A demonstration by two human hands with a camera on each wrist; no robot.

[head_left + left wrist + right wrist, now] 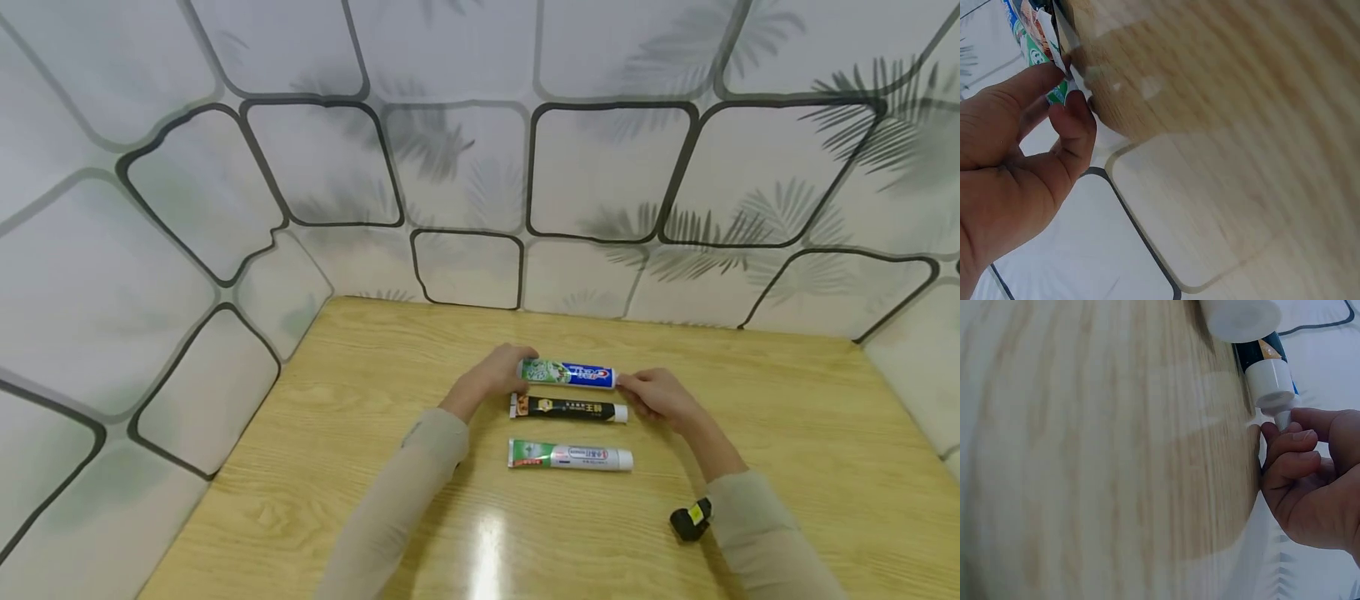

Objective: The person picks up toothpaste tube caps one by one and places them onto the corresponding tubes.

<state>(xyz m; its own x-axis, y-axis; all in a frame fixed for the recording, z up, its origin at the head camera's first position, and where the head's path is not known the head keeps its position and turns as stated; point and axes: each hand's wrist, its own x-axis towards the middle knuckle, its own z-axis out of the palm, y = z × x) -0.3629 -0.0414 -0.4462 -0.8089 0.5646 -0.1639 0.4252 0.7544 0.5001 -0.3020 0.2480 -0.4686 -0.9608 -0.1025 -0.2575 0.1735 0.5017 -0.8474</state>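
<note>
A blue, green and white toothpaste tube (pixel 567 373) lies crosswise, farthest back of three on the table. My left hand (pixel 501 369) holds its flat left end between thumb and fingers; in the left wrist view, the fingertips (pixel 1054 74) are at that end. At the other end, my right hand (pixel 660 392) pinches the small white cap (pixel 1282 420) between thumb and forefinger, its other fingers curled. Just in front lies a black toothpaste tube (pixel 570 408) with a white cap. Nearest me is a green and silver toothpaste tube (pixel 570 456), its cap also to the right.
The wood-grain table (pixel 360 367) meets a patterned wall covering (pixel 465 267) at the back and sides. A small black object with a yellow label (pixel 690 521) is beside my right sleeve (pixel 765 517). Light glares on the table in front of the tubes.
</note>
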